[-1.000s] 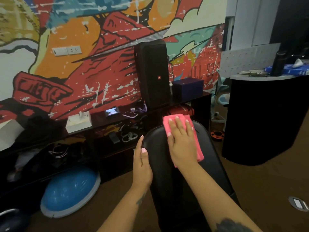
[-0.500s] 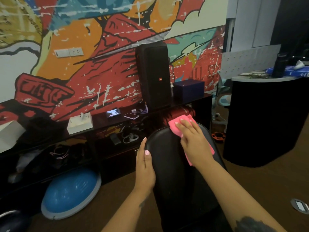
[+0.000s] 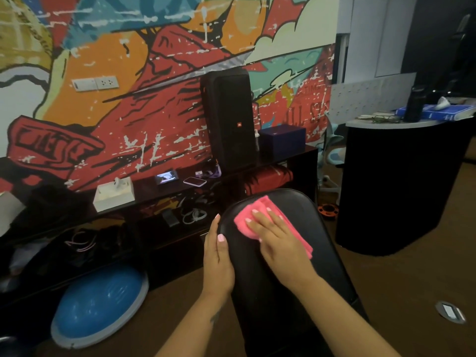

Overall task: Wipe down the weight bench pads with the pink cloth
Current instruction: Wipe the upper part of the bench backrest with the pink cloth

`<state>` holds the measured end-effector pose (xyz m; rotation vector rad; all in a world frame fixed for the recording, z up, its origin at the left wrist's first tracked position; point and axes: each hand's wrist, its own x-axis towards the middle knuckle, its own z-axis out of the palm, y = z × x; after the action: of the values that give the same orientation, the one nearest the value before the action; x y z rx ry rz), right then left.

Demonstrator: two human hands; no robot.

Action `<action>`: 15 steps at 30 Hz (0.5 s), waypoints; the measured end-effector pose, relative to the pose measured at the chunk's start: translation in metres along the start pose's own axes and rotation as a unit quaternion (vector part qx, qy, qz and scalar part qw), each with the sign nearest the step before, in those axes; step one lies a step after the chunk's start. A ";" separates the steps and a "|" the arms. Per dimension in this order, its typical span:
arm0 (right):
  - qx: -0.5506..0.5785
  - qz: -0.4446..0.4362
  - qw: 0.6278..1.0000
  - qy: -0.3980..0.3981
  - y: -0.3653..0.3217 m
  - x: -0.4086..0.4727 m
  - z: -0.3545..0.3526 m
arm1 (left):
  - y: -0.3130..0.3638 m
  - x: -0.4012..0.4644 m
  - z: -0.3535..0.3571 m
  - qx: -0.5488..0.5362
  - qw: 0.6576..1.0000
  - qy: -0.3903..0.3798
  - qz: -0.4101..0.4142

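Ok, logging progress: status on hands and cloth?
Right hand flat on pink cloth, far end of bench pad. Left hand steadies pad edge. Nothing in the way.

The right hand [image 3: 279, 240] covers the middle of the pink cloth [image 3: 247, 217], and the bench pad [image 3: 304, 210] beneath both is hidden. Nearer than the cloth, the pad runs off the bottom edge. Left of the pad, the shelf [image 3: 159, 191] items are too dim to identify.

Probably a gym: padded bench [image 3: 296, 253], blue balance dome [image 3: 98, 305], mural wall [image 3: 154, 73], tall speaker [image 3: 229, 119].
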<state>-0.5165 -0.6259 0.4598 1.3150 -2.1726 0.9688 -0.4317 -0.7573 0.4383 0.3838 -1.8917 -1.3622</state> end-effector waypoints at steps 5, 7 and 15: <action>-0.023 0.066 0.996 0.052 0.027 0.013 -0.014 | 0.003 -0.001 0.002 0.002 1.000 -0.007 -0.011; -0.021 0.110 0.991 0.073 0.021 0.028 -0.014 | 0.003 -0.001 0.002 0.004 1.000 -0.003 -0.013; -0.008 0.029 0.999 0.015 -0.022 0.034 0.005 | -0.002 0.002 0.001 0.014 1.000 0.010 0.008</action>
<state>-0.5129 -0.6567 0.4864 1.2278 -2.2036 0.9836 -0.4339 -0.7590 0.4369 0.3939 -1.8952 -1.3190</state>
